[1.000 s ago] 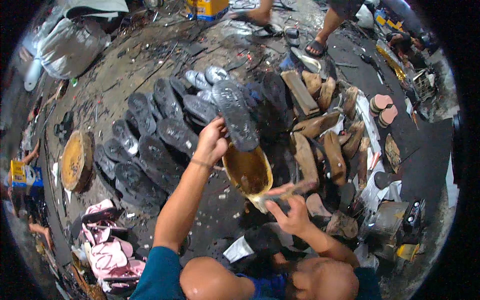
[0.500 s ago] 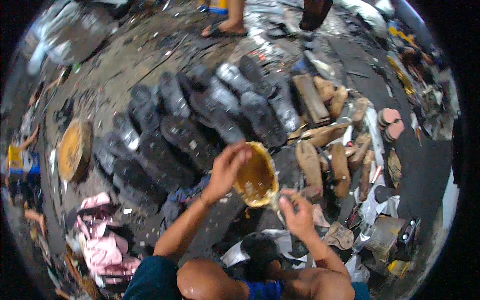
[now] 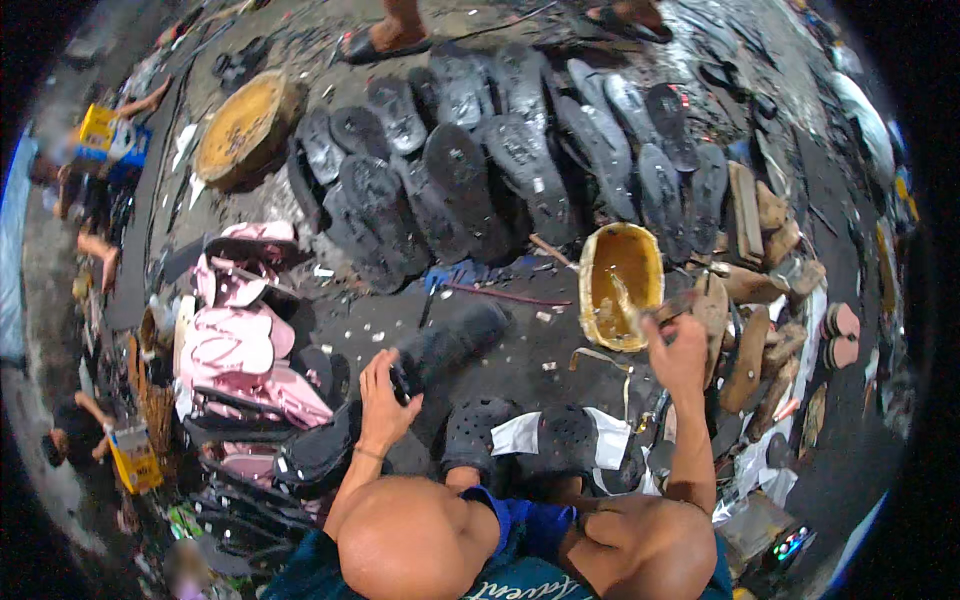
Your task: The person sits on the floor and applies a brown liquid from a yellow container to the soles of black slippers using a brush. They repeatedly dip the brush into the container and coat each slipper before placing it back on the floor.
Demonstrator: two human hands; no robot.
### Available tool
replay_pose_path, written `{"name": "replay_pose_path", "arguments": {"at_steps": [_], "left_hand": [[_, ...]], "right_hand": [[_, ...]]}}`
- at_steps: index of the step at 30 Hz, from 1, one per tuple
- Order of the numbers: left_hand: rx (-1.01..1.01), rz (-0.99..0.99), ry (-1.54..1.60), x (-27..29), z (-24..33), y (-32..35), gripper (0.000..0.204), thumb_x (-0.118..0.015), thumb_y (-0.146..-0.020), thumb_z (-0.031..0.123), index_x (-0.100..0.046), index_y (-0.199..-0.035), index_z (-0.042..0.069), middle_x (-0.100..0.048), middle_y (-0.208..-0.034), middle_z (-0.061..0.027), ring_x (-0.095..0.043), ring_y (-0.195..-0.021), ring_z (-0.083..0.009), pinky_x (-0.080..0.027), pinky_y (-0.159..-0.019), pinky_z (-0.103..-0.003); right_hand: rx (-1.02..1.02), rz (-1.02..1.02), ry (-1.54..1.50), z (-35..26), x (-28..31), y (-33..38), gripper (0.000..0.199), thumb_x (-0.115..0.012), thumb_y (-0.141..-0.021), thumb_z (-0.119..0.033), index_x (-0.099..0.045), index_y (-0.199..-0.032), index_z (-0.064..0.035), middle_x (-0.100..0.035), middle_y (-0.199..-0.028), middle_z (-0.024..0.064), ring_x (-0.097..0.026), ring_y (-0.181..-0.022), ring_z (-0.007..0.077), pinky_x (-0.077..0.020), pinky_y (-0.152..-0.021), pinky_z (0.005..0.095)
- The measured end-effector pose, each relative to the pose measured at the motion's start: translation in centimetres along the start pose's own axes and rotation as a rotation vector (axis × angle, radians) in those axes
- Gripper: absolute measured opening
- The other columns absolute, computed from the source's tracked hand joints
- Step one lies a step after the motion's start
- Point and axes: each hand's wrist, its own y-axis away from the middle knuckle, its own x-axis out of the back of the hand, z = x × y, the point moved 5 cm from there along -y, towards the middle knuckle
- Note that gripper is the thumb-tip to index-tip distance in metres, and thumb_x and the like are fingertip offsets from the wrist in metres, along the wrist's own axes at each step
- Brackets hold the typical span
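My left hand (image 3: 383, 402), in front of my left knee, is closed on the near end of a long black shoe sole (image 3: 455, 345). My right hand (image 3: 678, 348) is closed around a short brush (image 3: 668, 312), whose pale tip reaches into a yellow-crusted tub (image 3: 590, 265) of amber, glue-like paste. The tub stands on the ground just beyond that hand. Exact finger placement on the brush is partly blurred. Beyond the tub and to its left, rows of black soles (image 3: 455, 180) lie close together.
Pink sandals (image 3: 235, 340) are piled at left. Wooden shoe lasts (image 3: 745, 360) crowd the right, beside pink sole pieces (image 3: 841, 335). A round wooden block (image 3: 240, 130) stands far left. A thin reddish strip (image 3: 510, 294) crosses the ground. Another person's foot (image 3: 385, 38) is at the far edge.
My left hand has left the tub's rim and now grips a black sole at lower left. My right hand keeps the brush, its tip now in the tub. The view has shifted.
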Motion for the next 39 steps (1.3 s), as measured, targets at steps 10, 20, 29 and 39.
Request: {"name": "replay_pose_path", "arguments": {"at_steps": [10,20,29,39], "left_hand": [[-0.218,0.068,-0.091,7.3,4.6,-7.6,0.074,-0.067,-0.078,-0.004,-0.043,-0.147,0.006,-0.05,-0.144,-0.0175,-0.053,-0.128,-0.0308,-0.045,-0.104,-0.042],[0.454,0.027,1.371,-9.1,8.5,-8.2,0.085,-0.077,-0.086,0.006,-0.026,-0.153,-0.004,-0.055,-0.136,-0.0152,-0.052,-0.124,-0.0232,-0.041,-0.101,-0.034],[-0.121,-0.092,0.554,-0.6,7.7,-1.9,0.066,-0.088,-0.068,0.009,-0.058,-0.126,0.0,-0.056,-0.116,-0.0108,-0.056,-0.106,-0.0233,-0.048,-0.091,-0.036],[-0.603,-0.298,-0.275,-8.6,6.7,-2.0,0.075,-0.076,-0.085,0.033,-0.045,-0.146,0.001,-0.027,-0.159,-0.0289,-0.032,-0.144,-0.047,-0.026,-0.117,-0.052]], "right_hand": [[-0.072,-0.112,-0.265,2.3,-0.4,3.2,0.029,-0.076,-0.089,-0.023,-0.069,-0.106,-0.0015,-0.071,-0.082,0.0103,-0.062,-0.066,0.0206,-0.0516,-0.067,0.0359],[0.004,-0.083,-0.277,0.6,0.0,2.8,0.033,-0.075,-0.088,-0.032,-0.067,-0.105,-0.005,-0.067,-0.076,0.0144,-0.065,-0.069,0.0326,-0.0518,-0.065,0.0442],[-0.01,-0.249,-0.048,0.7,0.5,3.1,0.039,-0.068,-0.087,-0.037,-0.066,-0.098,0.0001,-0.071,-0.09,0.0221,-0.07,-0.085,0.0417,-0.056,-0.077,0.0527],[0.178,-0.466,-0.904,-1.2,0.3,4.8,0.036,-0.072,-0.094,-0.033,-0.068,-0.119,-0.0063,-0.071,-0.103,0.0079,-0.064,-0.097,0.0155,-0.051,-0.086,0.0355]]}}
